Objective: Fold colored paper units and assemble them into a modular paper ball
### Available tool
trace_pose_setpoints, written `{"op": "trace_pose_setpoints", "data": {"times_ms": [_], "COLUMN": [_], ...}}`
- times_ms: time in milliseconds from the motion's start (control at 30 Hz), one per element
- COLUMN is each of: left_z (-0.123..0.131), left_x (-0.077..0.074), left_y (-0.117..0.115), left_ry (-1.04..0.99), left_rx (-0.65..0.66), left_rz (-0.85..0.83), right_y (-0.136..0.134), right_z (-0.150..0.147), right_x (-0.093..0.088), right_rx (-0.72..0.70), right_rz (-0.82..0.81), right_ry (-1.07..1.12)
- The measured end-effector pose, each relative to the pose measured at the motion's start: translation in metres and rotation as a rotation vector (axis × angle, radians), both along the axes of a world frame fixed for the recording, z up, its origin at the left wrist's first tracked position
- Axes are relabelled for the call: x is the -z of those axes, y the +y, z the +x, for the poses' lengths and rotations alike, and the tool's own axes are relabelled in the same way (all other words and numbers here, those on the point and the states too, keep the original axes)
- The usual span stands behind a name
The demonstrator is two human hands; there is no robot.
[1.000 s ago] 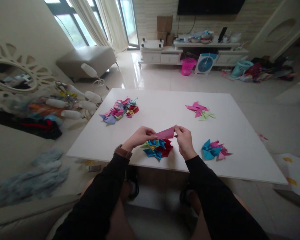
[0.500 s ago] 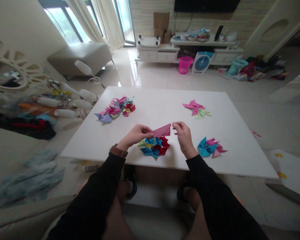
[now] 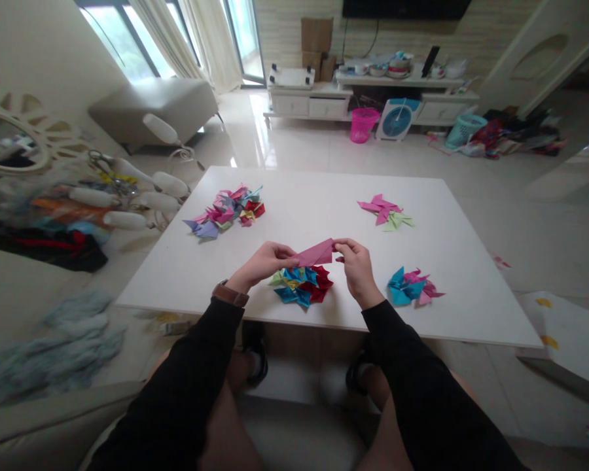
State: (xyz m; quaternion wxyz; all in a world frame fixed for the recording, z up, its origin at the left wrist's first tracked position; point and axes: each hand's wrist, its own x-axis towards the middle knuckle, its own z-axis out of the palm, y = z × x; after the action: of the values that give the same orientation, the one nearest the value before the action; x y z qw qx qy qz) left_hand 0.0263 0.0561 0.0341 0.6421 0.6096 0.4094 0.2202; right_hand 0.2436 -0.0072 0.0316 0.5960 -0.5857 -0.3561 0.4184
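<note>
Compared with half a second ago, the right hand [image 3: 357, 265] has come in from just beside the folded pink paper [image 3: 318, 254] to its upper right corner. Its fingertips meet the edge; whether they pinch it, I cannot tell. Thumb and fingers of the left hand [image 3: 265, 261] clamp the paper's other end, holding it over the bench [image 3: 314, 199], by the far edge of the colourful pile [image 3: 302, 288]. For a clean fold, it seems best to steady the left grip, align the corner, then crease firmly.
</note>
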Motion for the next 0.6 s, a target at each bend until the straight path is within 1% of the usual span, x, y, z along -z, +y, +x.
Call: {"op": "trace_pose_setpoints", "data": {"times_ms": [167, 367, 600], "left_z": [-0.0014, -0.0019, -0.0034], "left_x": [-0.0036, -0.0019, -0.0019], "left_y": [-0.0015, -0.0012, 0.0005], "left_ry": [-0.019, -0.031, -0.008], "left_rx": [0.033, 0.07, 0.075], "left_rz": [-0.029, -0.036, -0.001], "right_y": [-0.0004, -0.0001, 0.0009], "right_z": [0.0, 0.0009, 0.0057], "right_x": [-0.0005, 0.001, 0.005], "right_rx": [-0.005, -0.012, -0.028], "right_rz": [0.023, 0.021, 0.055], "right_ry": [-0.002, 0.011, -0.171]}}
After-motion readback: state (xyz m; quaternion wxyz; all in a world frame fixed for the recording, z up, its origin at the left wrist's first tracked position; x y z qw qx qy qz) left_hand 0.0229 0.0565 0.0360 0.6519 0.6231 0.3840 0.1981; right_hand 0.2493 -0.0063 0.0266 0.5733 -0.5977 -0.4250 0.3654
